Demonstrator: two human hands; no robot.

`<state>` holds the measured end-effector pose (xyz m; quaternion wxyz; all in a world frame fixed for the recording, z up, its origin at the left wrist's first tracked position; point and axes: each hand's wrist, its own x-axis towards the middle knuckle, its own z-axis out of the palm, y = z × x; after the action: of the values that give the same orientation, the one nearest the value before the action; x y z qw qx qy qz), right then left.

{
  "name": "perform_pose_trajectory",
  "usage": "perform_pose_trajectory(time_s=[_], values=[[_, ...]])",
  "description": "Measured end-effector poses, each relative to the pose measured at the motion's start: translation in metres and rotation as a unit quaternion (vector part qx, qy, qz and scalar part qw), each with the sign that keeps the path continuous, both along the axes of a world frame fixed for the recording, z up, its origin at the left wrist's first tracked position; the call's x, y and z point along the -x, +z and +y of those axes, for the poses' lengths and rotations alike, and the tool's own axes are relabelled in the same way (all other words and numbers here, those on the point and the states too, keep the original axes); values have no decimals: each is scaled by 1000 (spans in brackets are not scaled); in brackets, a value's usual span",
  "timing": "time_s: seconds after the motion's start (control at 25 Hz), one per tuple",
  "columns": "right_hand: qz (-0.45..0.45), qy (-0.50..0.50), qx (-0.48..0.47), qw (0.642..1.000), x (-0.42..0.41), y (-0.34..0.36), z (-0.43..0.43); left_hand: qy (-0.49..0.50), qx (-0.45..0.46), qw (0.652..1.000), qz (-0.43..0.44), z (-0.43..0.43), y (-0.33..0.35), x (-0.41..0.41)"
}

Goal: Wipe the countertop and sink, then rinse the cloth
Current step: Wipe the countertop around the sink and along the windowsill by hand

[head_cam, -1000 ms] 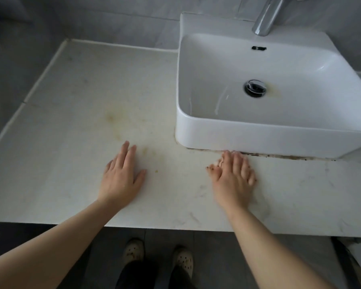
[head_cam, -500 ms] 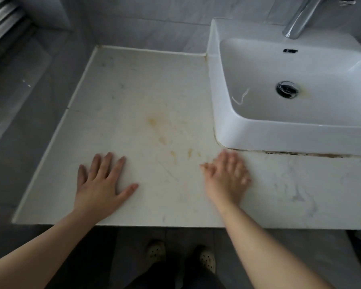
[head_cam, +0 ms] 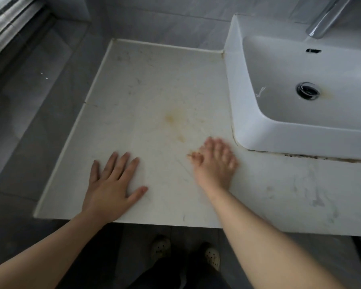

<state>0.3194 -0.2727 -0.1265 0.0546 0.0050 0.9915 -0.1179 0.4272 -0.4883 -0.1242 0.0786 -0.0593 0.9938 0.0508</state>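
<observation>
Left of the sink (head_cam: 296,140), we had both hands flat on the bench (head_cam: 154,80), fingers (head_cam: 123,163) straight, gripping nothing: right hand (head_cam: 215,165) by its front corner, left hand (head_cam: 109,186) further off. No cloth in view; presumably limp and light, so bunch it mid-body.

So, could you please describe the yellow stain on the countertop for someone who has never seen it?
Find the white sink on the right; the countertop spreads to its left. Midway across it lies the stain, the biggest orange-yellow blotch among faint grey scratches.
</observation>
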Motion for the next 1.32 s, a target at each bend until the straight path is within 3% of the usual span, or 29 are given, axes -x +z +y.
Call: perform_pose_trajectory(time_s=[0.12, 0.16, 0.24, 0.32, 0.4, 0.48, 0.56, 0.64, 0.68, 0.76, 0.84, 0.92, 1.04, 1.08, 1.12, 1.2, 1.28, 1.32], values=[[36, 267, 5, 963, -55, -2, -48, 10, -9, 1000, 8, 0, -1, -1], [54, 312, -3, 948, -70, -2, -37, 16, -10, 1000, 8, 0, 0, -1], [80, 270, -46, 958, -65, -5, 13, 21, -7, 1000, 5, 1, 1, 0], [69, 85, -51, 993, -44, -4, 66, 18, 5, 1000, 1, 2, 0, 0], [42, -34, -45, 998, -40, -4, 62, 11, 11, 1000, 2, 3, -1, 0], [76, 54, -49, 994, -69, -4, 5, 13, 3, 1000, 20, 2, -2, 0], [79, 242, -33, 967, -106, -6, -39, 12, -3, 1000, 27, 2, -1, -1], [82, 312, -36, 946, -95, -4, -27, 15, -10, 999, 41, 1, -1, -2], [88, 273, -52, 957, -78, -6, -7, 15, -14, 999, 47, 1, -2, -2], [89, 102, -61, 989, -49, -7, 36, 12, -22, 998, 51, -1, -2, -3], [65, 11, -36, 997, -49, -3, 37, 0, -24, 999, 43, -6, -3, -6], [75, 97, -30, 992, -78, -3, -10, 5, -3, 999, 46, -16, -4, -15], [71, 343, -22, 936, -108, -6, -76, 64, 17, 996, 53, -38, -5, -40], [72, 377, -28, 923, -93, -4, -85, 82, 18, 995, 56, -46, -5, -47], [65, 378, -39, 923, -71, -3, -90, 99, 19, 993, 64, -53, -6, -54], [43, 286, -31, 957, -32, -4, -84, 116, 16, 990, 80, -60, -6, -62], [65, 210, -22, 975, -38, -6, -85, 120, 9, 988, 92, -61, -7, -64], [78, 231, -16, 970, -58, -5, -93, 122, 4, 988, 98, -62, -9, -65]])
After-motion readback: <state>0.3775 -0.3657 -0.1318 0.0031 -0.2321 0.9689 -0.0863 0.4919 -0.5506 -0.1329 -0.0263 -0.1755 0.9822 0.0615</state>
